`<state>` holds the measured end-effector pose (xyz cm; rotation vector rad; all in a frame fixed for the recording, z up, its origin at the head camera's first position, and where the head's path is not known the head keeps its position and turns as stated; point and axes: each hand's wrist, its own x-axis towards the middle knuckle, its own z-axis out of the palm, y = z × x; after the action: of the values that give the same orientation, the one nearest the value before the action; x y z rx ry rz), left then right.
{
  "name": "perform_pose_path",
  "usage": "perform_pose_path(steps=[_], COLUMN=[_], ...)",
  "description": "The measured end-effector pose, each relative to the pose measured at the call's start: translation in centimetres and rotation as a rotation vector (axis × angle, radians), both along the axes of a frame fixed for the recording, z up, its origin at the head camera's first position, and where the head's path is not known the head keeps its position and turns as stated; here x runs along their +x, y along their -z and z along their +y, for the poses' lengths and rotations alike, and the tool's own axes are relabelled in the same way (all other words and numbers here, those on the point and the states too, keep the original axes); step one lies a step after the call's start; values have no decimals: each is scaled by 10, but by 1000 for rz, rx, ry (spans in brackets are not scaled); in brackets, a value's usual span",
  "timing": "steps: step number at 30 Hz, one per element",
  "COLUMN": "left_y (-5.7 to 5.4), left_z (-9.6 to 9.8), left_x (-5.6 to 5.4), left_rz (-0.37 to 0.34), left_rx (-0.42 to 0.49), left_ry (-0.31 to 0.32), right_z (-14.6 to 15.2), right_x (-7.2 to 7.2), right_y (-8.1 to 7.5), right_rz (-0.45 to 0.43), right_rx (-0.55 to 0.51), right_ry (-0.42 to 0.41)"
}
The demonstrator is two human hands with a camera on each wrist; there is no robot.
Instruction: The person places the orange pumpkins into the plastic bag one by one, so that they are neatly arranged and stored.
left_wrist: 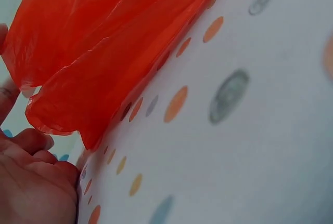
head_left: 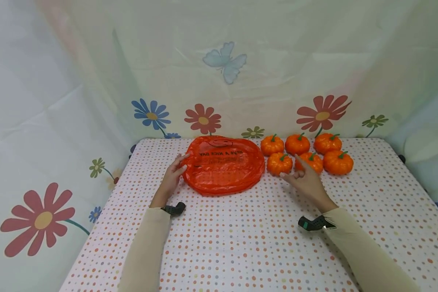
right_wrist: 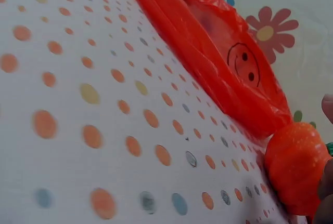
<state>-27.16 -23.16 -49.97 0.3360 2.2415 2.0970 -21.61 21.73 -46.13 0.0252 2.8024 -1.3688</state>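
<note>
A red plastic bag (head_left: 224, 172) with dark printed lettering lies spread in a wide oval on the table, its mouth edges slightly raised. My left hand (head_left: 172, 174) is at the bag's left edge, fingers extended and fingertips right at the plastic. In the left wrist view the bag (left_wrist: 109, 52) rises in loose folds beside the fingers. My right hand (head_left: 307, 184) hovers at the front row of small orange pumpkins, thumb and forefinger spread apart with nothing between them. The nearest pumpkin (head_left: 279, 164) sits just left of its fingertips; another pumpkin (head_left: 314, 161) is partly hidden behind the hand.
Behind the front row stand more pumpkins (head_left: 297, 144) with green stems, all to the right of the bag. A dotted cloth covers the table (head_left: 222, 243). A flower-printed curtain (head_left: 270, 93) hangs along the back edge and sides.
</note>
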Motion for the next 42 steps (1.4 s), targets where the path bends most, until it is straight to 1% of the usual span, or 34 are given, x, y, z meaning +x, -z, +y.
perform_pose_path(steps=[3, 7, 10, 13, 17, 21, 24, 27, 31, 34, 37, 42], left_y=[1, 1, 2, 2, 1, 1, 0, -8, -6, 0, -8, -23], left_z=[-1, -1, -2, -2, -1, -1, -1, 0, 0, -2, 0, 3], left_x=[0, 0, -1, -2, -3, -3, -3, 2, 2, -2, 3, 12], left_rz=[-7, -2, -5, -21, -25, -24, -28, -37, -35, -34, -42, -49], left_rx=[10, 19, 15, 22, 31, 32, 46, 45, 44, 61, 69, 55], left_ry=[-1, -3, -9, -15, -19, -15, -1, 8, -3, -8, 9, 16], right_z=[-3, -5, -7, -8, -8, -9, -8, -9, -10, -11, -11, -13], right_x=[-11, -20, -26, -29, -33, -33, -31, -29, -26, -24, -22, -17], right_y=[1, 4, 6, 9, 12, 13, 13, 14, 13, 12, 11, 7], right_rz=[-25, -35, -36, -43, -35, -16, 1, 18, 33, 47, 73, 131], right_rx=[-16, 22, 60, 78, 104, 126, 155, 187, 236, 255, 258, 244], right_ry=[-5, -13, -12, -7, -6, 1, 1, -5, -7, -4, -3, 37])
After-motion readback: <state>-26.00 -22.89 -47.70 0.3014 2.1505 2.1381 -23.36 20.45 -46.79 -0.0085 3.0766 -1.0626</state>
